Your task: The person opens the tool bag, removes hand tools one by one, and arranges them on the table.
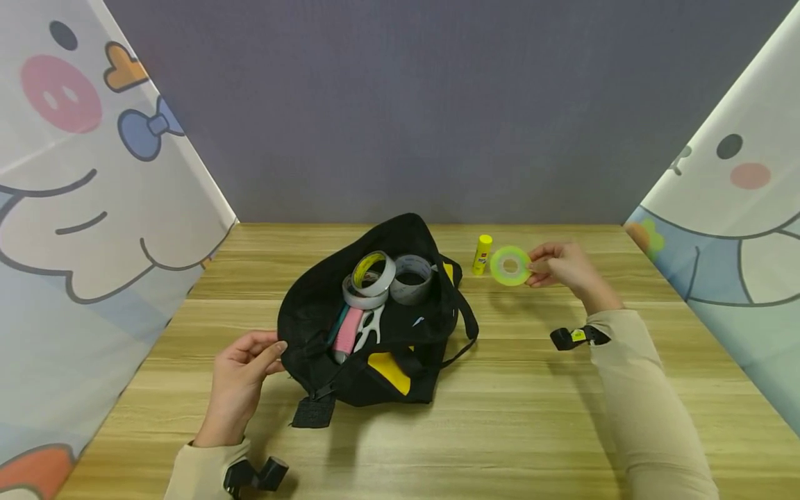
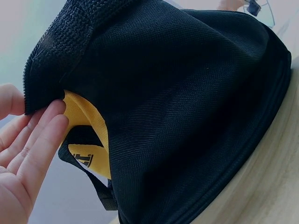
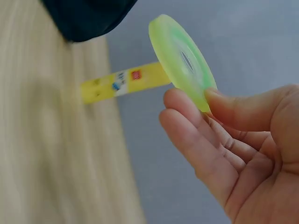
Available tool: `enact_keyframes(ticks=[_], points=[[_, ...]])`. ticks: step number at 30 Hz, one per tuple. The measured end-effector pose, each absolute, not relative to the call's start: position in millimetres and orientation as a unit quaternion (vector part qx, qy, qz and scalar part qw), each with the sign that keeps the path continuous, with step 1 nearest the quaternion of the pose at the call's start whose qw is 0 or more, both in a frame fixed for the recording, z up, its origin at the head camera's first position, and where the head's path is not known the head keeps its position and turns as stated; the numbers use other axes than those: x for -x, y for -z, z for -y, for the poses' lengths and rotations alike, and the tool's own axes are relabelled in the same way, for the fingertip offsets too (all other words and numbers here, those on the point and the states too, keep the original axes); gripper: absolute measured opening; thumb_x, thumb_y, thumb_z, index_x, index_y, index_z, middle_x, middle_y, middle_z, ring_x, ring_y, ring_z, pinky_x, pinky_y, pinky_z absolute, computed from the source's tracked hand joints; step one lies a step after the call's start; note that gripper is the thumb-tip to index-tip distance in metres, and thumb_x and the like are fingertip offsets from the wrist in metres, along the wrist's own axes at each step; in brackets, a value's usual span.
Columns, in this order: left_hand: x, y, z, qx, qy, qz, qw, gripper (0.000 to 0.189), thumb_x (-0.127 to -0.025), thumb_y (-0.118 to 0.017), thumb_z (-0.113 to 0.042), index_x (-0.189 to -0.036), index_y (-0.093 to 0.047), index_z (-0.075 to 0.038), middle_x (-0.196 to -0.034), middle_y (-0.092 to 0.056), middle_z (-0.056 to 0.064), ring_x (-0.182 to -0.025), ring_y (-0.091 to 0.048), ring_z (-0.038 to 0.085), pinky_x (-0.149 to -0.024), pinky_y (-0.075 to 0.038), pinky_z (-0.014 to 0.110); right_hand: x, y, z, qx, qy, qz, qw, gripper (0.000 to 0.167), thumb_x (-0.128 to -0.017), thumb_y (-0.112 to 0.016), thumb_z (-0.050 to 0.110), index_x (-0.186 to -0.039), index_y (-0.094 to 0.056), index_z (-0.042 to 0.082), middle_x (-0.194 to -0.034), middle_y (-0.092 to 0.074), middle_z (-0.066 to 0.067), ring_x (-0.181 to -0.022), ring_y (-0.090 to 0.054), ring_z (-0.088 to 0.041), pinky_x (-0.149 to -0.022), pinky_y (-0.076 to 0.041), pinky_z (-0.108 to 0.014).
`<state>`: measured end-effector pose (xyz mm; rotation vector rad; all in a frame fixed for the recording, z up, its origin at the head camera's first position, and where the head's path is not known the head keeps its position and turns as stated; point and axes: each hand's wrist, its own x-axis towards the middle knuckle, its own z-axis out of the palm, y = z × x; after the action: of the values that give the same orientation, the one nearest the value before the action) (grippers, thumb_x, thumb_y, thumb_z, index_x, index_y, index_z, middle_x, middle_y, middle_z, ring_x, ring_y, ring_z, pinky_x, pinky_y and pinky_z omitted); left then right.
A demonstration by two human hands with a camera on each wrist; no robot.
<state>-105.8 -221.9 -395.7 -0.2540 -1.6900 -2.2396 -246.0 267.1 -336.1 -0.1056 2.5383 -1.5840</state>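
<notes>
- Head view: from above the near side of the table (image 1: 531,417), facing forward and down toward the wall (image 1: 437,111); the widest of the three.
- Left wrist view: tilted, close by the left hand (image 2: 23,163), facing the side of the bag (image 2: 187,102), which fills most of the frame.
- Right wrist view: turned sideways, close behind the tape (image 3: 164,53), facing the glue stick (image 3: 103,88).
- Shared by head and right wrist: tape, glue stick, part of the bag.

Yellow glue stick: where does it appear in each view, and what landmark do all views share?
Head: the yellow glue stick stands on the table between the black bag and the green tape roll.
Left wrist: not visible.
Right wrist: left of centre, running up to the tape roll.
Shared landmark: the black bag, at top left in the right wrist view.
</notes>
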Motion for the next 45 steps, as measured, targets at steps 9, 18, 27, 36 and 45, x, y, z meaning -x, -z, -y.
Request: enact_keyframes(ticks=[9, 18, 27, 36, 45], points=[[107, 396, 222, 0.093, 0.791, 0.583, 0.159, 0.034, -0.087, -0.053, 0.026, -0.089, -0.074, -0.002, -0.079, -0.072, 0.005, -0.066, -0.067, 0.011, -0.055, -0.058, 0.023, 263, 364, -276, -0.007, 0.553, -0.829, 0.082, 0.033, -0.097, -0.055, -0.002, -0.122, -0.046, -0.021, -0.077, -0.069, -0.006, -0.065, -0.070, -0.012, -0.070, -0.062, -0.035], [106, 396, 223, 0.081, 0.789, 0.588, 0.156, 0.034, -0.088, -0.053, 0.024, -0.089, -0.074, -0.003, -0.080, -0.071, 0.004, -0.066, -0.066, 0.011, -0.055, -0.058, 0.023, 277, 379, -280, -0.051, 0.584, -0.805, 0.097, 0.039, -0.098, -0.052, -0.003, -0.130, -0.040, -0.022, -0.076, -0.069, -0.006, -0.065, -0.071, -0.012, -0.069, -0.061, -0.030], [105, 396, 222, 0.087, 0.788, 0.587, 0.161, 0.036, -0.086, -0.053, 0.026, -0.088, -0.074, -0.003, -0.079, -0.072, 0.005, -0.065, -0.066, 0.010, -0.054, -0.058, 0.022, 290, 393, -277, -0.076, 0.602, -0.787, 0.113, 0.045, -0.099, -0.047, -0.004, -0.137, -0.034, -0.022, -0.076, -0.070, -0.008, -0.067, -0.072, -0.014, -0.070, -0.061, -0.031], [104, 397, 222, 0.092, 0.787, 0.588, 0.162, 0.037, -0.086, -0.053, 0.026, -0.089, -0.074, -0.004, -0.079, -0.072, 0.004, -0.066, -0.067, 0.010, -0.055, -0.058, 0.022, 298, 400, -274, -0.085, 0.627, -0.757, 0.160, 0.038, -0.098, -0.048, -0.007, -0.130, -0.036, -0.023, -0.074, -0.065, -0.007, -0.063, -0.069, -0.013, -0.068, -0.061, -0.026], [104, 396, 221, 0.091, 0.785, 0.591, 0.163, 0.034, -0.087, -0.054, 0.025, -0.089, -0.074, -0.002, -0.079, -0.072, 0.005, -0.067, -0.067, 0.011, -0.055, -0.058, 0.023, 305, 402, -278, -0.127, 0.624, -0.749, 0.183, 0.007, -0.096, -0.049, -0.004, -0.100, -0.054, -0.007, -0.067, -0.067, -0.008, -0.060, -0.069, -0.014, -0.064, -0.060, -0.026]])
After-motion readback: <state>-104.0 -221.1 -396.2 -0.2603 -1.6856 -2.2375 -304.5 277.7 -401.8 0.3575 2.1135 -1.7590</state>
